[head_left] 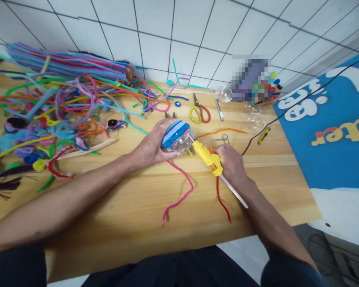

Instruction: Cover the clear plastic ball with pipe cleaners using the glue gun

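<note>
My left hand is closed around a clear plastic ball partly covered with rows of blue, pink and purple pipe cleaners. In my right hand is a yellow hot glue gun, its nozzle at the ball's right side. A clear glue stick juts from the back of the gun. A long pink pipe cleaner trails below the ball, and a red pipe cleaner lies under the gun. Whether the nozzle touches the ball I cannot tell.
A heap of mixed pipe cleaners covers the table's left side. Scissors with red and yellow handles, small metal scissors, a yellow utility knife and clear plastic domes lie beyond my hands. A black cord crosses the right side.
</note>
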`<state>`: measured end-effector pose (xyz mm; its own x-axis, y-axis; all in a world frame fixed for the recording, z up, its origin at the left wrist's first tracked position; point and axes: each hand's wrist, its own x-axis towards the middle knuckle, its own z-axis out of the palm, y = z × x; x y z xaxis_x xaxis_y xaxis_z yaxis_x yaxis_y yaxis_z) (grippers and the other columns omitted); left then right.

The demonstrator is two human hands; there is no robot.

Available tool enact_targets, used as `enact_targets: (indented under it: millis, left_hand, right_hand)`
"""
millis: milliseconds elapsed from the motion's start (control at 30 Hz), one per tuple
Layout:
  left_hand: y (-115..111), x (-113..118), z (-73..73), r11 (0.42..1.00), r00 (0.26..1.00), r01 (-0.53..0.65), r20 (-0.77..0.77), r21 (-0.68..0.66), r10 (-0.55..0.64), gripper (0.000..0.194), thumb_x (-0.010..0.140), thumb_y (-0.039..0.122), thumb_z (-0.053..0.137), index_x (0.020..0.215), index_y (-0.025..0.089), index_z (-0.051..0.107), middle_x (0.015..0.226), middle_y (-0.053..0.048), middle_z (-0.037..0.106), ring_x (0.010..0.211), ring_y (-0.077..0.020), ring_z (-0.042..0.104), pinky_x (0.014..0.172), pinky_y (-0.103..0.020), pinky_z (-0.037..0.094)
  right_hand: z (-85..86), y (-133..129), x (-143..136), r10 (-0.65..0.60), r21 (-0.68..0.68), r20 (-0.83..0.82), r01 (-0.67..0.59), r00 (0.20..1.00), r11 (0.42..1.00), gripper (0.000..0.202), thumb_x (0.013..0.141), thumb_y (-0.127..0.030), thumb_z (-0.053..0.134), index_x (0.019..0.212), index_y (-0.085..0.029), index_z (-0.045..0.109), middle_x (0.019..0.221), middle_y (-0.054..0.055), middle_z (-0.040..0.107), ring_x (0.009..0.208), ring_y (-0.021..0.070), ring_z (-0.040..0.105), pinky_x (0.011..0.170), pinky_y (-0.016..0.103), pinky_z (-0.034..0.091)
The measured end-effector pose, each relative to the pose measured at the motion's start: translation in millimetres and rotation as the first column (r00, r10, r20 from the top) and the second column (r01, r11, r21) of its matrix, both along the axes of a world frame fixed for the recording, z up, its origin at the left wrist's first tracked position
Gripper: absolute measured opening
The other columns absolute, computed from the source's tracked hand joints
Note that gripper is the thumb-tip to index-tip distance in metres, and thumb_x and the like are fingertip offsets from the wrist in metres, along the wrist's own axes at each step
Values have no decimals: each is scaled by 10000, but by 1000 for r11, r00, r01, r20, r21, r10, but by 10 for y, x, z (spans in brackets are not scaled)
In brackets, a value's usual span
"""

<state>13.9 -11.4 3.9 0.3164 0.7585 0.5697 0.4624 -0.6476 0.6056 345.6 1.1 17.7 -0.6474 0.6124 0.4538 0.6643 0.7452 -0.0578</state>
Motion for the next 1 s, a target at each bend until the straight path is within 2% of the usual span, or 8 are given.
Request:
enact_targets:
  millis: [167, 333, 433, 567, 700, 833, 1000]
  left_hand:
    - [-4, 9, -6, 999, 1000, -5, -1, -36, 5, 1001, 853, 456, 929, 1666, 280, 372, 1604, -173, 552, 1541, -379, 541, 1294, -600, 483]
    - [11, 13, -35, 1000, 1000, 1, 15, -4, -1, 986, 871, 478, 911, 1668, 284, 364, 1605, -171, 549, 1553, -379, 532, 1295, -587, 487]
    - [24, -3, -35, 1000, 1000, 20, -3, -11, -20, 1005, 870, 468, 915, 1676, 283, 344, 1622, -185, 534, 1564, -388, 522, 1303, -600, 475]
    - [34, -23, -31, 999, 1000, 23, -19, -30, -24, 1018, 859, 469, 920, 1675, 278, 343, 1638, -192, 518, 1577, -398, 509, 1315, -612, 459]
    - [34, -17, -40, 999, 1000, 12, -12, -51, -13, 1017, 837, 463, 933, 1664, 272, 371, 1640, -191, 519, 1582, -402, 505, 1326, -615, 446]
    - [34, -8, -38, 999, 1000, 7, -21, -45, -8, 1017, 825, 478, 938, 1655, 266, 390, 1644, -193, 517, 1584, -404, 501, 1329, -619, 440]
    - [35, -24, -15, 1000, 999, 26, -42, -9, -26, 980, 871, 487, 908, 1659, 244, 379, 1635, -205, 523, 1574, -389, 513, 1322, -598, 452]
  right_hand:
    - [-27, 21, 15, 14, -42, -32, -16, 999, 999, 407, 1133, -499, 399, 953, -232, 649, 823, 73, 660, 812, 249, 560, 746, 385, 418]
    - [-18, 24, 3, 82, -22, -28, -83, 996, 996, 431, 1118, -560, 444, 977, -217, 664, 860, 87, 665, 844, 259, 564, 774, 394, 422]
    - [-16, 27, -9, 66, -2, 8, -66, 998, 998, 387, 1111, -529, 459, 965, -226, 650, 862, 86, 661, 847, 267, 567, 776, 402, 427]
    - [-20, 30, -22, 30, -2, 53, -29, 998, 1000, 247, 1078, -408, 503, 970, -235, 643, 881, 92, 672, 857, 280, 567, 775, 412, 435]
    - [9, 52, -6, -3, 14, 83, 2, 997, 1000, 110, 1010, -338, 610, 1007, -235, 649, 992, 118, 694, 970, 309, 585, 883, 436, 478]
    - [21, 88, 13, -18, 17, 113, 17, 993, 1000, 175, 963, -328, 683, 1106, -227, 676, 1133, 139, 715, 1040, 330, 571, 953, 461, 486]
    - [-18, 122, -32, 14, 60, 70, -18, 997, 998, 226, 985, -344, 685, 1178, -226, 690, 1114, 122, 725, 1033, 323, 566, 987, 463, 478]
